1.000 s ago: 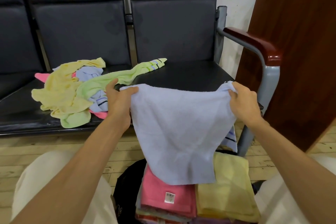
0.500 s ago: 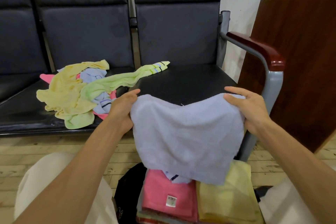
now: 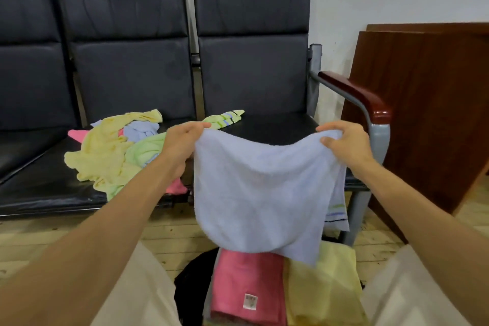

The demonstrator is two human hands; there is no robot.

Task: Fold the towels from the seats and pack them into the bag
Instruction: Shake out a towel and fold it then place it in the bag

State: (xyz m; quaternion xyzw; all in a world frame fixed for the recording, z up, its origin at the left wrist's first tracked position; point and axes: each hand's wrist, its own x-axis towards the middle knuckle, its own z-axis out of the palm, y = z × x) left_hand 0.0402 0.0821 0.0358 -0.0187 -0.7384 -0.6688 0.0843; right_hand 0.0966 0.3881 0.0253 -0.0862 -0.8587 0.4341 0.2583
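A person's left hand (image 3: 182, 144) and right hand (image 3: 346, 141) each pinch a top corner of a pale lavender towel (image 3: 262, 193), fingers curled over the edge, thumbs behind or under the cloth. The towel hangs slack between them, sagging in the middle, w/ a striped end showing at lower right. It looks light, soft and floppy, likely non-slip terry; holding at the corners or top hem should keep the edges square for a fold. It hangs in front of the right-hand black seat (image 3: 270, 127), above a bag (image 3: 193, 275) on the floor holding a folded pink towel (image 3: 246, 280) and a folded yellow towel (image 3: 322, 288). A heap of unfolded towels (image 3: 113, 153), yellow, green, pink, blue, lies on the middle seat. Room: white wall, pale wood floor, a wooden panel (image 3: 423, 103) at right beside the seat's armrest (image 3: 354, 92).
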